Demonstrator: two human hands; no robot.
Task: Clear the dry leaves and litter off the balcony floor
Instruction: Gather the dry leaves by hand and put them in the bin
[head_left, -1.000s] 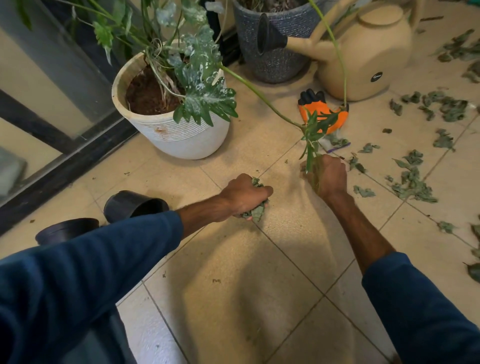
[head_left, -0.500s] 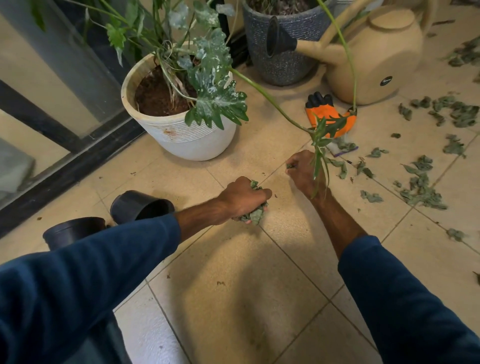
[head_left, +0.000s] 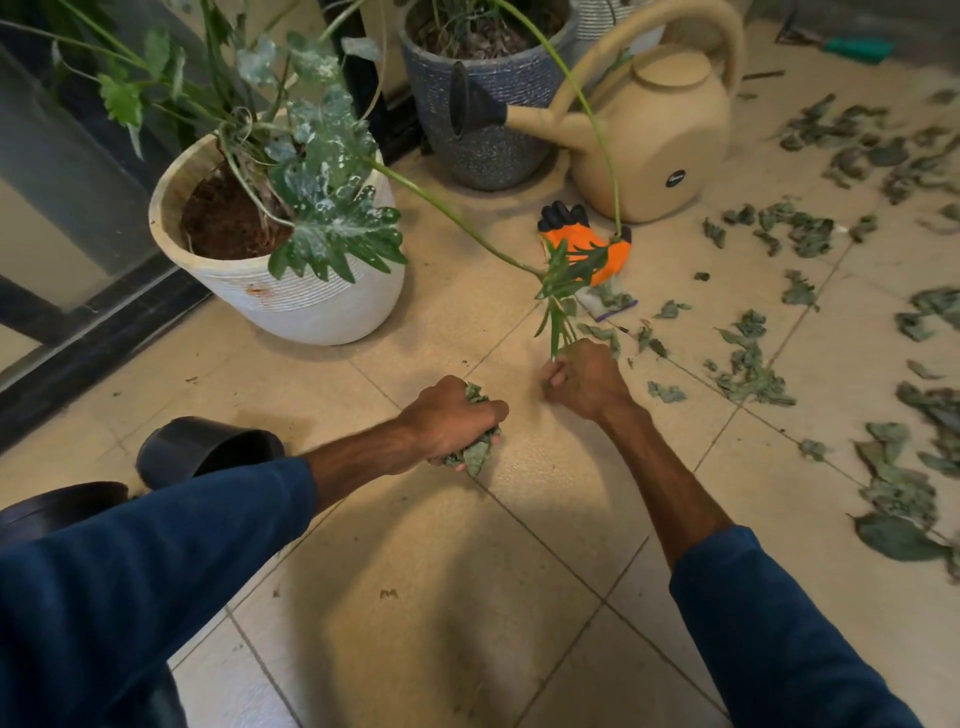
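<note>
1. Most of the dry leaves (head_left: 748, 369) lie scattered on the tiled balcony floor (head_left: 415, 597), to the right of the two hands and up toward the far right corner. They are too many to count; they lie in several loose groups, with single pieces between them.
2. One bunch of leaves (head_left: 475, 452) is off the floor, squeezed inside the left hand (head_left: 452, 421). This fist is closed tight around it, and leaf edges stick out above and below the fingers.
3. The right hand (head_left: 587, 379) is low over the floor, just beside the nearest leaves. Its fingers are curled in. There may be a small green piece at the fingertips, but I cannot tell whether they pinch anything.
4. One long stem (head_left: 452, 213) arches from the white pot (head_left: 311, 306), and its leaf hangs just above the right hand.
5. One orange and black glove (head_left: 582, 239) lies flat behind that leaf, near one beige watering can (head_left: 654, 135).
6. I count three planted pots: the white pot on the left, one grey-blue pot (head_left: 483, 150) behind the can's spout, and one ribbed pot (head_left: 613, 21) half hidden at the top edge.
7. Two empty black pots (head_left: 208, 447) are at the lower left; the nearer-to-centre one lies on its side, and the other is partly covered by the left sleeve.
</note>
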